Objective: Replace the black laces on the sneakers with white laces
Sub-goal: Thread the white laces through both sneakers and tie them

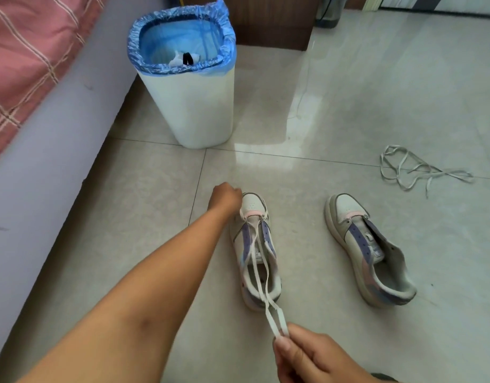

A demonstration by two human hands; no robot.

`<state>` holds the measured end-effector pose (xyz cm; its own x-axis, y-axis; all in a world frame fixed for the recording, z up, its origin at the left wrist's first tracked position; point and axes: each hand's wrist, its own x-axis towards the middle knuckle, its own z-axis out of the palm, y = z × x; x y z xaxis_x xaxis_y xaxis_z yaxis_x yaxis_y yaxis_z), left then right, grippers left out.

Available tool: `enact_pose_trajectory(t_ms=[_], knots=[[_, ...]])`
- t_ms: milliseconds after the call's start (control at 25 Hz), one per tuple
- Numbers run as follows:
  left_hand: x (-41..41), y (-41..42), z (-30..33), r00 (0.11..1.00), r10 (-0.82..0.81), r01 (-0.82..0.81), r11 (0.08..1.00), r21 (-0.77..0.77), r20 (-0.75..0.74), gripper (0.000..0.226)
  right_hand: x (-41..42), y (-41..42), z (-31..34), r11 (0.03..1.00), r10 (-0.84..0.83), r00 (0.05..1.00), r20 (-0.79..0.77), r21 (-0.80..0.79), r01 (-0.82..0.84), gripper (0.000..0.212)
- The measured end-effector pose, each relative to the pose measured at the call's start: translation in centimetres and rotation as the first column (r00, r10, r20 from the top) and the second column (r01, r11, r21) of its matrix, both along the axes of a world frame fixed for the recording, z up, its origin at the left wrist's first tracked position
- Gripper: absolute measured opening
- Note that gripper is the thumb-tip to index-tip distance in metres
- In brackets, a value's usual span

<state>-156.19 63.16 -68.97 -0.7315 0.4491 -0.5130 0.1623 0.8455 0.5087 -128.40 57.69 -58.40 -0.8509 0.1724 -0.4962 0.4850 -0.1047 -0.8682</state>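
The left hand (226, 195), fingers curled into a loose fist, presses at the toe of the nearer white low-top sneaker with lilac eyelet panels (256, 251), apparently to pin it to the pale glossy floor tiles (335, 106); whether it grips anything I cannot tell. The right hand (307, 355) pinches both ends of a flat white lace (261, 275) and draws them back toward the heel, I'd say to even them after threading the bottom eyelets. The second matching sneaker (368, 247) sits well apart to the right, unlaced, tongue open, waiting its turn. The other white lace (420, 168) lies in a loose tangle further out on the tiles. By the grey bed edge stands a white oval bin with a blue liner (188, 78); something black shows inside. Count: two sneakers, two white laces, one bin, two hands.
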Motion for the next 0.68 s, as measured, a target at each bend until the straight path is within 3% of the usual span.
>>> enact_pose_trajectory(t_ms=[80, 200, 360, 440, 560, 600, 680], knots=[[-0.5, 1.8, -1.8, 0.996, -0.078, 0.082, 0.993, -0.085, 0.047, 0.033, -0.7, 0.1, 0.3, 0.999, 0.011, 1.0, 0.024, 0.045, -0.012, 0.022], [-1.4, 3.3, -2.0, 0.996, -0.021, 0.032, 0.993, -0.116, 0.092, 0.04, -0.9, 0.4, 0.5, 0.997, 0.003, 0.997, 0.077, 0.078, -0.009, 0.024], [-1.9, 3.4, -1.9, 0.998, -0.069, 0.067, 0.985, -0.161, -0.009, 0.022, -0.7, 1.4, 1.6, 0.995, 0.034, 0.999, 0.031, 0.094, -0.037, 0.019], [-1.4, 3.1, -1.5, 0.997, -0.082, 0.081, 0.994, -0.068, -0.008, 0.019, -0.5, 1.7, 2.2, 0.997, 0.037, 0.999, -0.016, 0.075, -0.036, 0.019], [-0.9, 1.5, 1.8, 0.967, -0.108, 0.043, 0.961, 0.272, 0.231, 0.019, -0.1, 1.7, 3.1, 0.991, 0.095, 0.994, -0.047, 0.097, -0.09, 0.021], [-0.5, 0.5, 3.2, 0.955, -0.124, 0.036, 0.95, 0.31, 0.271, 0.017, 0.1, 1.5, 3.4, 0.987, 0.128, 0.991, -0.047, 0.108, -0.123, 0.022], [0.6, -2.3, 4.9, 0.979, -0.046, -0.002, 0.971, 0.238, 0.199, 0.022, 0.4, 0.8, 4.2, 0.983, 0.164, 0.986, -0.036, 0.094, -0.16, 0.023]])
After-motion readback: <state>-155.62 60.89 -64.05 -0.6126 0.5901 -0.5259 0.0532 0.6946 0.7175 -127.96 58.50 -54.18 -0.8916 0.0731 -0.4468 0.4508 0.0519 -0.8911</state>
